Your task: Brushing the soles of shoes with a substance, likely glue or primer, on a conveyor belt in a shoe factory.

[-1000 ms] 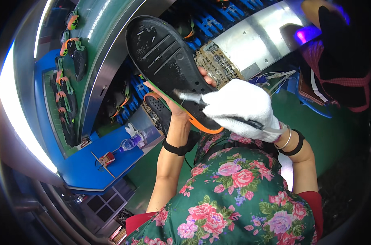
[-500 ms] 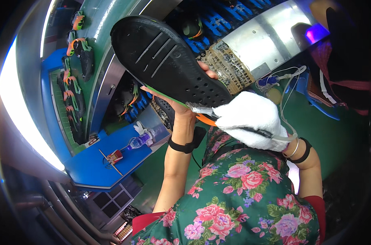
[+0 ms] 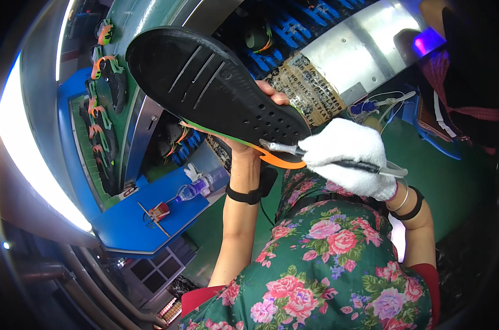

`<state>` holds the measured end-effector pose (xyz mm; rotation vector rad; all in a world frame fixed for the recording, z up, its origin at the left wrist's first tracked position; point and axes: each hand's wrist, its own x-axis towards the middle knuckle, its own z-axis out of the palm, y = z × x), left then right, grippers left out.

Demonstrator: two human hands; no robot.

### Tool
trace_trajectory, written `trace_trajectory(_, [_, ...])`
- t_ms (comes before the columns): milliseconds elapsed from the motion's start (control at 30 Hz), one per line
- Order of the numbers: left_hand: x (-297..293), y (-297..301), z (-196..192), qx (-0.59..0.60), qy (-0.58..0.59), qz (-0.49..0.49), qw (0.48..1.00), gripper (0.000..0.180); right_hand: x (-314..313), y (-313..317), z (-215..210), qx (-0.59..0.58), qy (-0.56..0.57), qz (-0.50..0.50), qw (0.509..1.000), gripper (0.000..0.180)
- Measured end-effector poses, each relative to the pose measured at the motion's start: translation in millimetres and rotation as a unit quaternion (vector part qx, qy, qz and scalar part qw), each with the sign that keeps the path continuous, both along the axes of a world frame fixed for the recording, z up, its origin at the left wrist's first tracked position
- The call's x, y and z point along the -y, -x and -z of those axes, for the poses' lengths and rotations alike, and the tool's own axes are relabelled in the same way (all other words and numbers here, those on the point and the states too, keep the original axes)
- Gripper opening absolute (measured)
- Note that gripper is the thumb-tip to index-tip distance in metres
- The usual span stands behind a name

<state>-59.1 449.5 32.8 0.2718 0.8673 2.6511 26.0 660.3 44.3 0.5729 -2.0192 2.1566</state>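
Note:
A shoe (image 3: 197,82) is held up sole side toward me, its black underside marked with slanted grooves and a patch of small holes. My left hand (image 3: 271,93) grips it from behind, fingertips over the far edge and palm under the near edge. In a white glove, my right hand (image 3: 345,157) is closed round a thin brush (image 3: 282,148) with a clear hose running back past the wrist. The brush tip lies at the shoe's near edge, close to the holes. Beneath it an orange strip (image 3: 282,161) of the shoe hangs out. The far side of the shoe is hidden.
Several black, orange and green shoes (image 3: 114,82) stand on a green conveyor at left. A blue table (image 3: 128,225) bears a purple-tinted bottle (image 3: 191,190) and a small red object (image 3: 158,212). Ahead is a metal machine panel (image 3: 365,41) with taped cardboard (image 3: 310,88).
The shoe has shifted left and slightly down. My right hand and the brush have moved a little right, and more of the orange strip shows.

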Motion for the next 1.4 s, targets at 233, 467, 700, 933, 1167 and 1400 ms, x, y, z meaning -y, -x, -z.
trace_trajectory(233, [-0.3, 5.0, -6.4, -0.021, 0.035, 0.026, 0.999, 0.073, -4.6, 0.8, 3.1, 0.029, 0.018, -0.025, 0.999, 0.02])
trace_trajectory(467, [1.4, 8.0, -5.8, -0.018, 0.04, 0.047, 0.998, 0.075, -4.6, -1.1, 5.2, 0.003, -0.005, -0.024, 1.0, 0.022])
trace_trajectory(700, [4.5, 10.7, 3.5, -0.019, 0.044, 0.045, 0.998, 0.095, -3.3, -6.2, -3.2, -0.077, -0.03, -0.002, 0.997, 0.025])
trace_trajectory(933, [11.7, 10.8, 18.5, 0.004, 0.036, 0.07, 0.997, 0.114, 6.1, -11.0, -9.7, -0.099, -0.042, 0.024, 0.994, 0.027])
trace_trajectory(1167, [4.9, 12.3, 16.9, 0.04, 0.012, 0.056, 0.998, 0.122, -1.7, -15.3, -4.8, -0.072, -0.066, 0.056, 0.994, 0.028])
trace_trajectory(1400, [0.7, 13.6, 16.9, 0.003, 0.042, 0.075, 0.996, 0.108, -2.9, -18.1, -5.4, -0.05, -0.031, 0.065, 0.996, 0.025])
